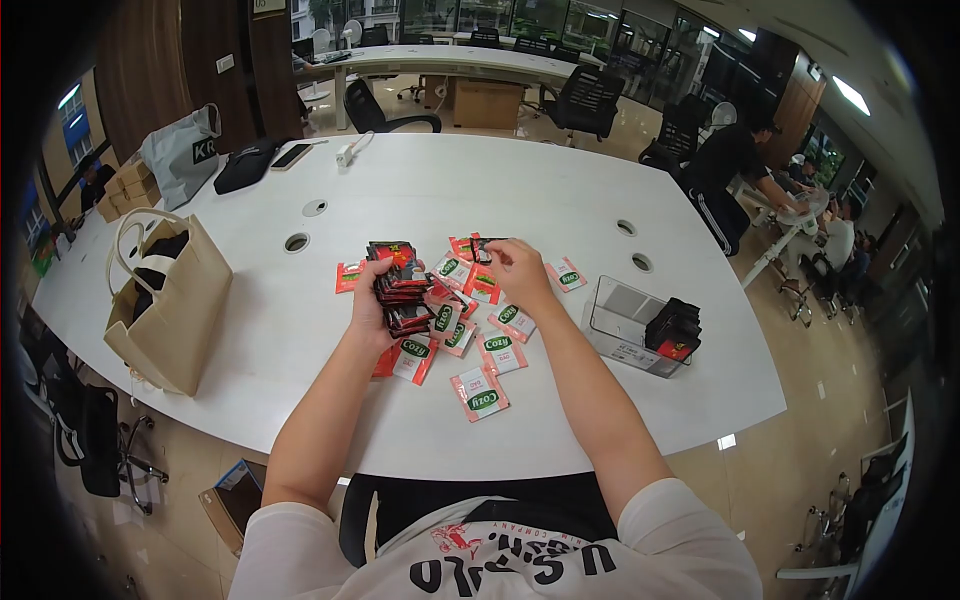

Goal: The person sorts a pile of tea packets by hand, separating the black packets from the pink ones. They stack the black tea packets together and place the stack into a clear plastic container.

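A thick stack of black and red sachets (402, 290) is held in my left hand (370, 305), its fingers wrapped around the side. My right hand (517, 270) pinches the edge of a dark sachet (485, 250) at the back of the loose pile. Pink and white Cozy packets (480, 393) lie scattered on the white table between and below the hands, with a few red ones (483, 284) among them. To the right stands a clear container (615, 325), with several black sachets (673, 328) stacked in its right end.
A cream tote bag (190, 320) stands at the left. Behind it are a grey bag (182, 160), a black pouch (245, 166), a phone (291, 156) and a white adapter (346, 154). A person in black (725, 165) is at the back right.
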Motion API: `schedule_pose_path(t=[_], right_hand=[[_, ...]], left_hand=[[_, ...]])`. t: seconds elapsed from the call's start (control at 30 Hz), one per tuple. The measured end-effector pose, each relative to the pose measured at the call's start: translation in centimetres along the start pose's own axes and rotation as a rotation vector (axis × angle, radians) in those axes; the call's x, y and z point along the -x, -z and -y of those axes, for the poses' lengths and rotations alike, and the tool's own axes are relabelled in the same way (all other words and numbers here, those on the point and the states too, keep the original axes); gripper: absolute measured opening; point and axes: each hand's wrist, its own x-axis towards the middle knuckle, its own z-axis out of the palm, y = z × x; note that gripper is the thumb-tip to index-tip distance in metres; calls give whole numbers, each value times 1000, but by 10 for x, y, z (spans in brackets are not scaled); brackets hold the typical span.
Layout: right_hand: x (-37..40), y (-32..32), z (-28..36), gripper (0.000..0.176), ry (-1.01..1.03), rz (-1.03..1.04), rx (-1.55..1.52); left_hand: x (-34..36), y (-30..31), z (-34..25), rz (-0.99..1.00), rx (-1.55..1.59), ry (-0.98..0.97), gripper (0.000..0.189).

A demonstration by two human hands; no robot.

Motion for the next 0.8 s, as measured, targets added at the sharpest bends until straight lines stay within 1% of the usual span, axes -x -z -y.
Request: schedule_pose_path(t=[0.03,0.1,0.13,0.2,0.23,0.33,0.4,0.53,0.63,0.73,0.8], right_hand=[[-1,8,-3,35,43,97,292],[6,-1,-33,42,128,44,432],[8,-3,-36,46,171,17,501],[9,-2,-42,49,31,113,555],[9,-1,-34,51,-39,163,582],[7,7,-12,44,-60,213,666],[8,7,-6,35,-72,254,745],[6,6,9,24,-113,296,864],[8,0,-3,21,-54,224,882],[3,0,-13,18,-57,171,827],[0,1,-13,16,-89,100,775]], left_hand=[[-1,1,0,8,-3,-7,46],[-4,5,1,25,-12,-21,46],[-5,5,0,14,-23,-28,46],[-6,5,-1,-8,-43,-44,47],[-5,5,-2,1,-41,-44,47],[-5,6,-5,33,-29,-53,47],[-8,10,-5,63,-20,-64,47],[-8,8,-7,23,-1,-95,47],[-3,1,-9,14,3,-85,46],[-5,4,-10,34,4,-75,45],[-12,14,-8,65,8,-64,46]])
